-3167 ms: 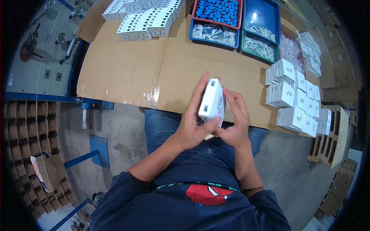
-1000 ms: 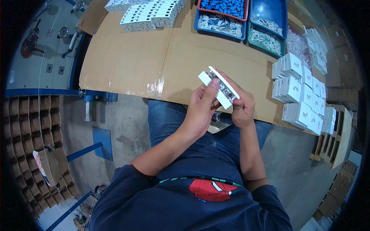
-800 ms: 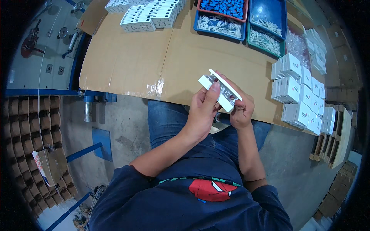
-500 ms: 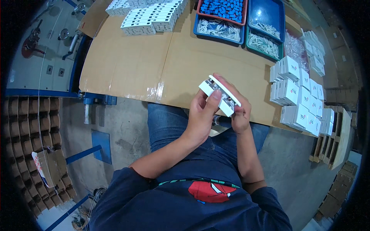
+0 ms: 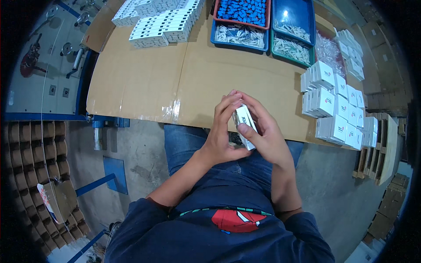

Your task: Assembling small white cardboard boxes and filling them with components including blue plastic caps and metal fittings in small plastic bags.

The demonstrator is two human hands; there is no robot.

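The person holds a small white box (image 5: 244, 126) between both hands, above the near edge of the cardboard-covered table (image 5: 144, 83) and over their lap; the left hand (image 5: 221, 131) wraps its left side, fingers curled up over the far end and thumb pressed along the near part; the right hand (image 5: 265, 131) cups the right side, fingers closed against the box and thumb lying across its near end; both hands are pressed together on the box, which stands tilted on its narrow edge.

To the right on the table, near the right hand but apart from it, stands a cluster of finished white boxes (image 5: 335, 109), packed side by side in rows; at the far left lie rows of white components (image 5: 162, 22), stacked close together; far in the middle sit a tray of blue parts (image 5: 243, 9) and, just nearer, a blue tray of pale small parts (image 5: 239, 34); to their right stand a dark blue tray (image 5: 294, 17) and a green tray (image 5: 291, 48), each with pale small pieces.
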